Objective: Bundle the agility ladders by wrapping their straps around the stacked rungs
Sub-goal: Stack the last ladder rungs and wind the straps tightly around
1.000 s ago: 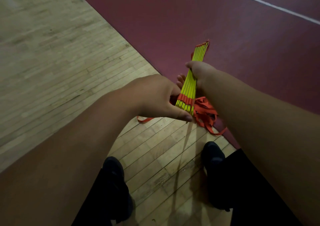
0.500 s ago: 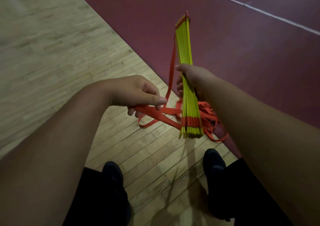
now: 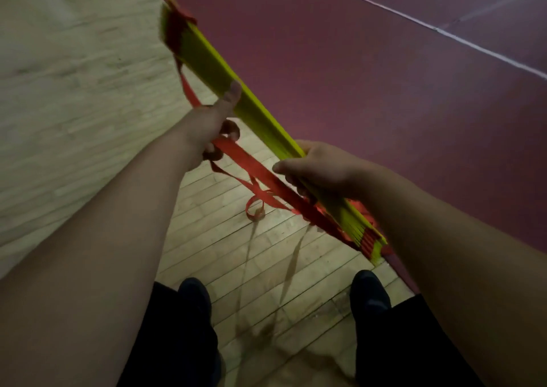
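this looks like a sports hall or gymnasium. the wooden floor [image 3: 74, 105] is pale strip boarding laid in long narrow planks, as on an indoor court. right beside it lies a wide maroon surface [image 3: 384, 90] with a straight edge, crossed by a thin white line [image 3: 444, 32] like a court marking. the gear fits too: an agility ladder's stacked yellow rungs [image 3: 207, 58] and red straps [image 3: 251, 164], plainly training equipment

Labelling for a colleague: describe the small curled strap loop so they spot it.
Look over the wooden floor between the hands. Under the taut red strap band from left hand to right hand gripping the yellow rungs, a strap end curls into a small loop. It alone hangs slack, ring-shaped.
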{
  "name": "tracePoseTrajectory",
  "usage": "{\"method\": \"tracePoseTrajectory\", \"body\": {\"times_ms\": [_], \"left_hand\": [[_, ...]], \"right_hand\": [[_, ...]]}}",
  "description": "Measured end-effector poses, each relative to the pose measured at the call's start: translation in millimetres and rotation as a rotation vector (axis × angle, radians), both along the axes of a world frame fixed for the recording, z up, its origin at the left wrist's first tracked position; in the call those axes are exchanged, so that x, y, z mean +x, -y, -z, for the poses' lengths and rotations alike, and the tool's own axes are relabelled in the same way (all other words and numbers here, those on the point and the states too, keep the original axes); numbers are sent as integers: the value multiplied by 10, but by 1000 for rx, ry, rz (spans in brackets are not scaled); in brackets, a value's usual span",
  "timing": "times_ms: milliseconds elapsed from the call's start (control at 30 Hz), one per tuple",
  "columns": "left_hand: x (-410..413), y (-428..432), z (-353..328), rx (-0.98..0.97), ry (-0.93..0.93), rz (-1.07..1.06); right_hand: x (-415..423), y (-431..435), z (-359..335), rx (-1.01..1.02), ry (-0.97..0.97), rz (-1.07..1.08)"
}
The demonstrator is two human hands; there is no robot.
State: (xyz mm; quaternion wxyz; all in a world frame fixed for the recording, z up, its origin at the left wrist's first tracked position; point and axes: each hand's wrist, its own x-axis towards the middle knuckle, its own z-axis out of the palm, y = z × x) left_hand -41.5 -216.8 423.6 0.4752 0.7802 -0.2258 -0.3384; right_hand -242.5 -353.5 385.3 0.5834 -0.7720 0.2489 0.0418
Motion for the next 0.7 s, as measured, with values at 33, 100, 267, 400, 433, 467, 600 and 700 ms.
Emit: {"method": "tracePoseTrajectory", "body": {"times_ms": [33,100,267,400,433,467,600,700], "left_hand": [[-5,15,18,-41,-40,-6],[-12,37,24,-116,-123,-10],[-15,79,20,-166,-125,-48],[-114,137,13,-126,-44,-92],[-144,159,11,-117,-34,-107],[-178,182,7,-115,-30,-119],[-301,271,11,-154,-58,-59],[-346,259,-45,-112,-11,123]], "right_hand": [[14,-24,-6,-34,-8,-23],[27,-34,-14,-19,-12,-32],[59,-26,24,21,-21,-35],[64,16,45,68,-60,-42],[61,20,40,81,-53,-39],[63,21,30,91,-33,-31],[108,-4,-47,214,102,80],[141,10,-81,99,98,143]]}}
